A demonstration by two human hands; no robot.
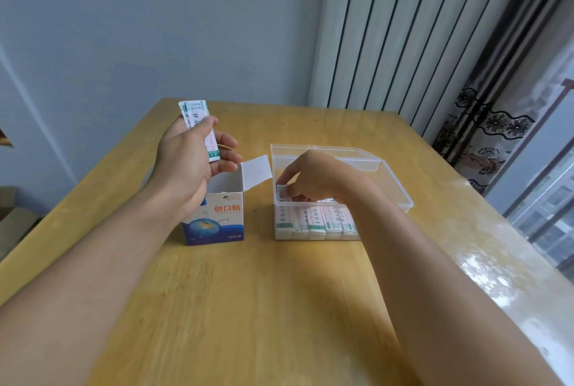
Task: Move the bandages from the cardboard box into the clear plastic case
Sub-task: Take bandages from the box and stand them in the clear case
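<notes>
Currently the clear plastic case [391, 186] sits on the wooden table [248, 308], lid swung back, a row of white paper-wrapped bandages [313, 221] standing upright along its near wall. Just left of it stands the blue-and-white cardboard box [217, 218], top flap open — inside not visible. Left hand [189, 162] grips a small stack of wrapped bandages [200, 127] above the box. Right hand [310, 177] reaches into the case, fingertips pinching one white wrapped strip [282, 191] at the row's left end.
</notes>
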